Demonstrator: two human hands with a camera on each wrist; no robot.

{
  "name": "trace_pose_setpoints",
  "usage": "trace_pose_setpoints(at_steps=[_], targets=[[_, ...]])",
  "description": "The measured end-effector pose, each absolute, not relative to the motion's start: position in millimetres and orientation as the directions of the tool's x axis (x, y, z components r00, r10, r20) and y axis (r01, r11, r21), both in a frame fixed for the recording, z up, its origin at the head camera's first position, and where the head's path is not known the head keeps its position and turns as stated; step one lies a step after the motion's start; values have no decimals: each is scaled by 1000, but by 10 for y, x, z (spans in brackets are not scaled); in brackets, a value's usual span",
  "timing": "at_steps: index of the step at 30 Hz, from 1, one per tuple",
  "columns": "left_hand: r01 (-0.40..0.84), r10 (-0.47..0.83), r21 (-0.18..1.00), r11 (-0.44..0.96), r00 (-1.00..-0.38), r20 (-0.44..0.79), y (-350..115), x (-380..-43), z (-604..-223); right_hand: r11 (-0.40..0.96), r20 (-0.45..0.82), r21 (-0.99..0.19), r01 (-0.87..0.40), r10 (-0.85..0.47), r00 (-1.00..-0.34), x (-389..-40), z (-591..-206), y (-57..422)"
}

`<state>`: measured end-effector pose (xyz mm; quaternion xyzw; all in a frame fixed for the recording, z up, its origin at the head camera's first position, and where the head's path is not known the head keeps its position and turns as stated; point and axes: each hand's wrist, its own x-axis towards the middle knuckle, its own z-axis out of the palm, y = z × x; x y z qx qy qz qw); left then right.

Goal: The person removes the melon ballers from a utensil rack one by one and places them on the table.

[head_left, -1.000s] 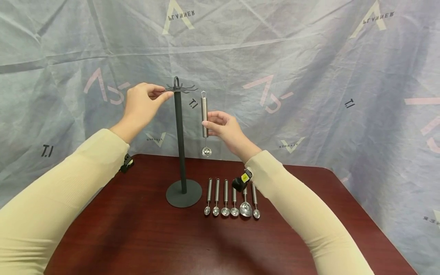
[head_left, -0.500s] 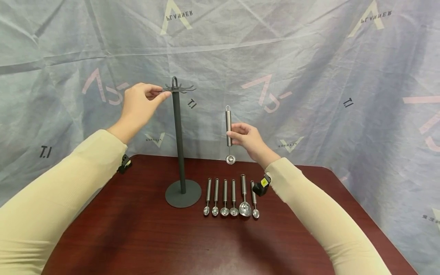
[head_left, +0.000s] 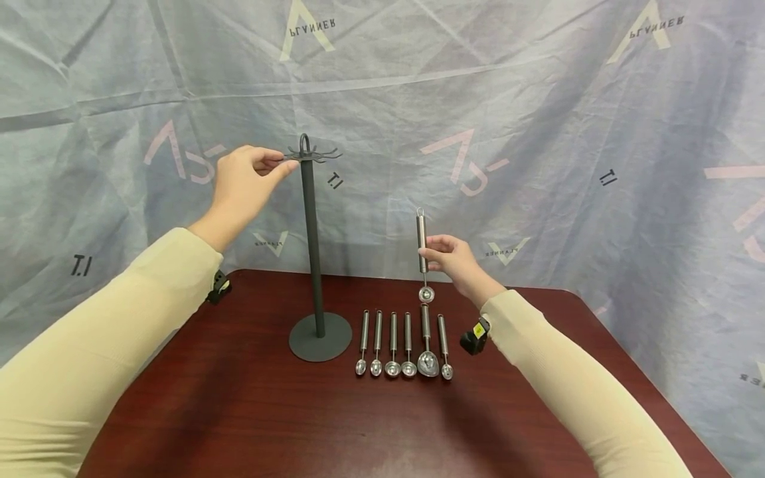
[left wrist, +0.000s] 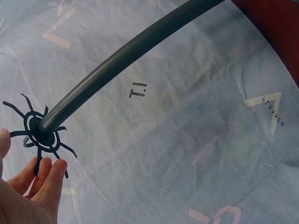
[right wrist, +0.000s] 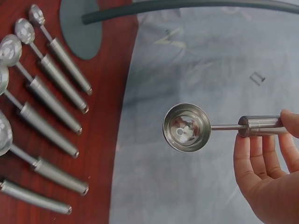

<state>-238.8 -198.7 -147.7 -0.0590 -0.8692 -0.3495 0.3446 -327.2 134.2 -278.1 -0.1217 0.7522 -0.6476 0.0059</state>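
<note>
My left hand [head_left: 245, 182] pinches the hooked top of a dark grey utensil stand [head_left: 313, 249], thumb and fingertips at its left side. In the left wrist view, the fingers lie against the curved hooks [left wrist: 39, 161] around the ring. My right hand [head_left: 457, 263] holds a steel melon baller [head_left: 422, 242] by its handle, between thumb and fingers. It hangs upright, wire loop up and round scoop [right wrist: 187, 128] down, above the back of the table. Below it, several steel scoops lie in a row, among them a larger wide-bowled scoop [head_left: 427, 362].
The stand's round base [head_left: 335, 338] rests on the dark red table [head_left: 269, 411], left of the row. At the right end of the row lies a small scoop [head_left: 443, 338]. A grey printed cloth [head_left: 538, 86] hangs behind the table.
My right hand has moved right and down with the melon baller, away from the stand's top, to above the row's right part. The left hand stays at the hooks.
</note>
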Motion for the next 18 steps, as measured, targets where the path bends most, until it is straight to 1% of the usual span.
trace_pose_setpoints(at_steps=[8,18], targets=[[346,-141,565,749,-750,646,-1981,-2398,-1491,204,136,-964,-168,-165,-977,-3362,-2983,1536],[348,-144,562,751,-744,653,-1981,-2422,-1506,231,122,-962,-144,-110,-986,-3441,-3197,1746]])
